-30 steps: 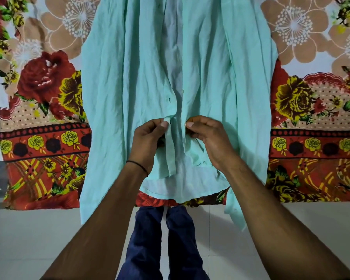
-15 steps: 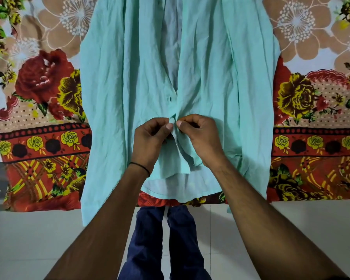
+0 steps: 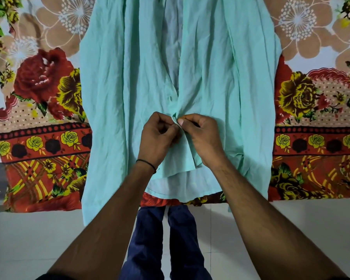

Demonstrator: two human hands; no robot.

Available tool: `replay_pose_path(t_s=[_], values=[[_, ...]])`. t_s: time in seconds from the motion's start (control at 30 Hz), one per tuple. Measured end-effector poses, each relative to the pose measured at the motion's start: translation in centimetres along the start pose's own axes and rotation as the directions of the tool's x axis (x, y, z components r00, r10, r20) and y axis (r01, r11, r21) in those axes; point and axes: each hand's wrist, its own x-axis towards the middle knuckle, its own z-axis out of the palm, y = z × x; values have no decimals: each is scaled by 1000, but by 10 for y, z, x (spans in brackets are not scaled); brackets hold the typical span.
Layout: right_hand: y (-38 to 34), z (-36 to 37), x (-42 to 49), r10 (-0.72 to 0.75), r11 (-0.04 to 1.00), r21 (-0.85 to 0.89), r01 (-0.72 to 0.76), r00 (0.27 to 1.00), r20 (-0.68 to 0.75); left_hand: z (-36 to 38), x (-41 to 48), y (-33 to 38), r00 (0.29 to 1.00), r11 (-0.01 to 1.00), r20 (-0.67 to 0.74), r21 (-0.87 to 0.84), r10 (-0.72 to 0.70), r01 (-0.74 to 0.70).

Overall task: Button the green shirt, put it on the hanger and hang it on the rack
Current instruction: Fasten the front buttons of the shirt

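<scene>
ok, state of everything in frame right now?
green shirt: front up on the sheet, creased, front open above the hands; whether it is fastened at the pinch is hidden.
left hand: pinching one front edge.
right hand: pinching the other front edge, against the left.
floral sheet: spread flat under the shirt.

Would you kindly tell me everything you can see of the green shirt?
The shirt is pale mint green, of thin, creased cloth. It lies spread front up on a flowered sheet, with its hem nearest the person and partly past the sheet's edge. Its front gapes open higher up, showing the paler inside. Low on the front, the left hand and right hand pinch its two edges together.
</scene>
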Motion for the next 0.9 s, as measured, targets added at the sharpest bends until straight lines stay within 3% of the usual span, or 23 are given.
replay_pose_path(t_s=[0.3,0.43,0.6,0.73,0.9], values=[[-3,4,0,10,999,-40,-7,998,56,6,3,-4,990,959,-87,269,111,-84],[-1,3,0,-2,1000,-24,1,1000,-19,7,4,-7,995,981,-39,174,93,-85],[3,1,1,-13,999,-32,13,1000,-13,0,1,-13,999,999,-17,27,34,-34],[2,-1,2,11,1000,5,-12,1000,2,-2,0,-13,1000,1000,0,-14,28,-28],[4,2,4,-17,991,-132,12,999,-33,-2,-1,-13,1000,1000,16,6,24,-24]])
